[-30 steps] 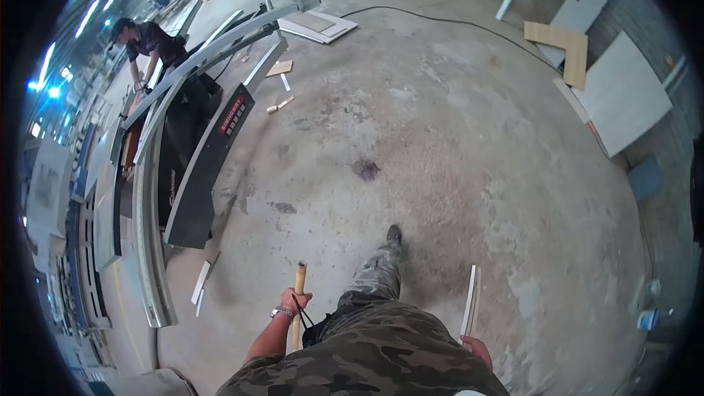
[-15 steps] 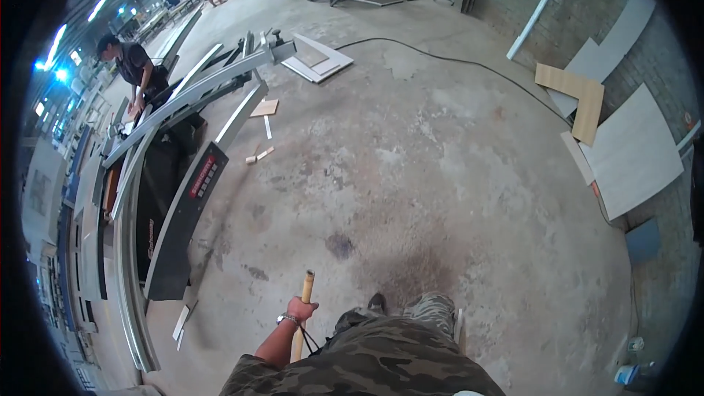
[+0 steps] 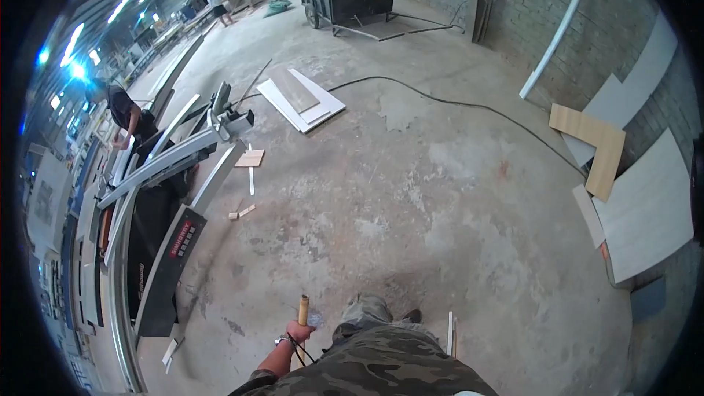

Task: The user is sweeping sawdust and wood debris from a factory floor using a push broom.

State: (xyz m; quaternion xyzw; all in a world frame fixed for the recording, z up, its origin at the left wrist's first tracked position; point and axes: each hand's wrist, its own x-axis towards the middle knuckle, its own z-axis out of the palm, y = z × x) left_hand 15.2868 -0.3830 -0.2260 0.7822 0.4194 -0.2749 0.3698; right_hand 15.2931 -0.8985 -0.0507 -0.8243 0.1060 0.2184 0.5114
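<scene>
Taking the view as a clock face, the left hand is nearest, just short of seven, its fingers closed round a yellowish pole below its top end; the upright hold beside the body probably keeps the pole clear of the legs. A dark cord hangs at that wrist, perhaps a carrying loop, though what it fastens to is unclear. The right hand is out of view, so I cannot tell how far open it is or whether it grips anything; a white strip stands up past the camouflage shirt towards five, with whatever supports it hidden. At eight a long machine with metal rails runs lengthwise, which seems to leave the floor beside it for walking. Small wood offcuts lie at nine, perhaps dropped from cutting. White panels lie stacked flat at eleven, a stable way to rest sheets. At three, an L-shaped board and a large pale panel lean by the wall, likely to save room. A co-worker bends over the machine towards ten; farther off, a dark cart stands at twelve.
</scene>
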